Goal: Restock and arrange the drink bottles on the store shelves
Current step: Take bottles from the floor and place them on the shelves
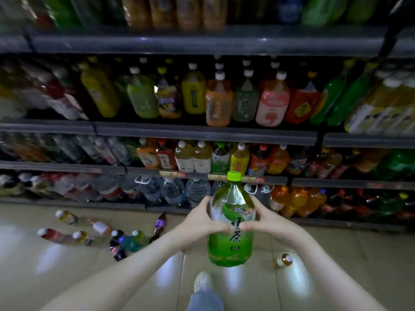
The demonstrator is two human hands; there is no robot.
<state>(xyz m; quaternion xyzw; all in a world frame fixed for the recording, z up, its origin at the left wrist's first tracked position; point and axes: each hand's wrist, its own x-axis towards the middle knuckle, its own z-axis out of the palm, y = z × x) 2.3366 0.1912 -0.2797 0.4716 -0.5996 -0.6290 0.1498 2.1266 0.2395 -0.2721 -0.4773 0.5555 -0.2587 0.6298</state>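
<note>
Gripping a large clear plastic bottle of green tea point(231, 243) from both sides, the left hand point(201, 221) and the right hand point(268, 221) curl their fingers round its shoulder, and the thumbs nearly meet across the front of the green label. The bottle is upright and held in the air, above the pale tiled floor point(67, 270) and in front of the lower dark metal store shelves point(202, 131). Its lime-green screw cap point(234, 176) is level with the price strip of the second-lowest shelf. The shelves are packed with rows of assorted drink bottles. To the left, a scatter of small mixed drink bottles point(125, 241) lies on the floor, and one small amber bottle point(284, 260) lies to the right of the held bottle. A white shoe point(203, 281) shows below.
</note>
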